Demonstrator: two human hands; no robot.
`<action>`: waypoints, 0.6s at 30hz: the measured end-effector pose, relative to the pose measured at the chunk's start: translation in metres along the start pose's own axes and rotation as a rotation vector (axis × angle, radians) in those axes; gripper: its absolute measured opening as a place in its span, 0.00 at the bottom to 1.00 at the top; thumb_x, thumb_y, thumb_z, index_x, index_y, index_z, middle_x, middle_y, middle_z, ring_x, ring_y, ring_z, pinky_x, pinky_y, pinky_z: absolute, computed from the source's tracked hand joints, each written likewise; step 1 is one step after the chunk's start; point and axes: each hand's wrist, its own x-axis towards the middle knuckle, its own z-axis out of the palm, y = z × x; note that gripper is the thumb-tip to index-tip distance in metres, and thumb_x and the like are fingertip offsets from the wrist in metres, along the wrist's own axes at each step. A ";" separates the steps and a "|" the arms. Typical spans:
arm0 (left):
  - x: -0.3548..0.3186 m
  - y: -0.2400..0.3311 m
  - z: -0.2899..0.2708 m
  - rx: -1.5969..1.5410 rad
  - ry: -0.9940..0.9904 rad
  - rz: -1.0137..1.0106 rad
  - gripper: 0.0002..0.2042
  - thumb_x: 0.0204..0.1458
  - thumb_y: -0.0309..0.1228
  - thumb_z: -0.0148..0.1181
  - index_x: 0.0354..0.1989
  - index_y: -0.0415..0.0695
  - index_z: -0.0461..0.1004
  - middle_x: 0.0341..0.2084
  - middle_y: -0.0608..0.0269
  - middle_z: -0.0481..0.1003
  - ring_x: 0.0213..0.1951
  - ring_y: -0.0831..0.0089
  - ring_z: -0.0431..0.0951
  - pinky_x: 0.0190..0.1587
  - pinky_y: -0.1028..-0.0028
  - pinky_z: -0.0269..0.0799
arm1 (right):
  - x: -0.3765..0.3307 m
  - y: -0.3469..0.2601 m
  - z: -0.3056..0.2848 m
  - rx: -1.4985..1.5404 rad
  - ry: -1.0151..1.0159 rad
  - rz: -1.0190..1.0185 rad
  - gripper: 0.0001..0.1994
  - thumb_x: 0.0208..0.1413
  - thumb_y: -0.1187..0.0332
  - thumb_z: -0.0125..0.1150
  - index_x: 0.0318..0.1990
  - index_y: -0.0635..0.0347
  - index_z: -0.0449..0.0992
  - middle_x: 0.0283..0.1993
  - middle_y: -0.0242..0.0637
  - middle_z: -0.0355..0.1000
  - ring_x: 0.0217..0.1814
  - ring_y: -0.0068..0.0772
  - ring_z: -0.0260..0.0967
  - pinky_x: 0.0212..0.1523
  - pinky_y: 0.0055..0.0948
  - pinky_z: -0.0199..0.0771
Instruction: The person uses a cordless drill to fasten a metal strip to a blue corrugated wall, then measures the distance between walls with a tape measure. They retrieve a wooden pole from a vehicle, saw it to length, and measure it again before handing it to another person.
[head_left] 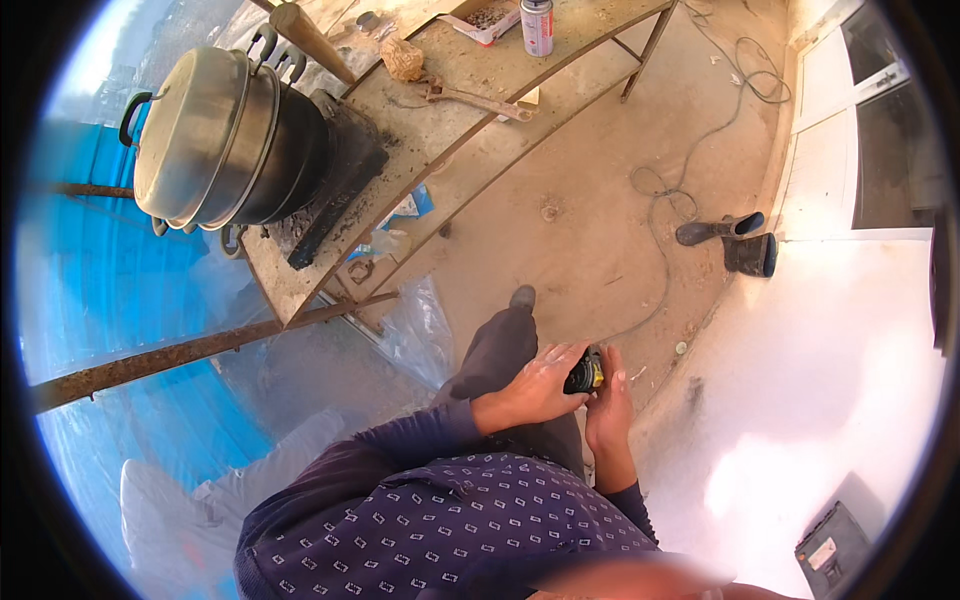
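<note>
Both hands meet in front of my body, around a small, compact black and yellow object [583, 372] whose kind I cannot make out. My left hand [537, 386] is closed round its near left side, fingers over the top. On the other side my right hand [608, 410] cups it, with the fingers pointing up along its yellow part. A thin dark cord [655, 305] runs over the floor up to near the hands; whether it joins the object is hidden.
A metal-edged bench [430, 150] at upper left carries a large steamer pot [205, 140], a wrench [480, 102] and a spray can [537, 28]. Black boots [750, 254] stand by the right wall. A plastic bag [418, 330] lies below the bench; a black case [835, 550] sits lower right.
</note>
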 end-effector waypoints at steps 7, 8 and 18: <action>0.166 -0.004 -0.116 0.103 0.137 0.020 0.38 0.44 0.33 0.70 0.67 0.36 0.64 0.58 0.39 0.73 0.61 0.43 0.70 0.64 0.56 0.67 | 0.135 -0.005 -0.128 -0.451 0.518 0.023 0.18 0.69 0.63 0.55 0.61 0.62 0.73 0.51 0.39 0.76 0.48 0.34 0.77 0.43 0.33 0.77; 0.187 0.002 -0.127 0.080 0.104 -0.031 0.38 0.44 0.34 0.70 0.67 0.36 0.64 0.59 0.40 0.72 0.62 0.44 0.69 0.66 0.56 0.66 | 0.125 0.006 -0.159 -0.318 0.592 0.137 0.13 0.67 0.68 0.55 0.55 0.61 0.74 0.45 0.36 0.75 0.42 0.30 0.74 0.37 0.30 0.73; 0.473 0.056 -0.190 0.210 0.283 -0.016 0.38 0.46 0.32 0.71 0.68 0.39 0.63 0.59 0.41 0.69 0.61 0.40 0.69 0.61 0.52 0.70 | 0.114 0.006 -0.199 -0.719 0.488 0.552 0.07 0.62 0.64 0.53 0.38 0.54 0.76 0.33 0.34 0.72 0.35 0.33 0.71 0.31 0.37 0.67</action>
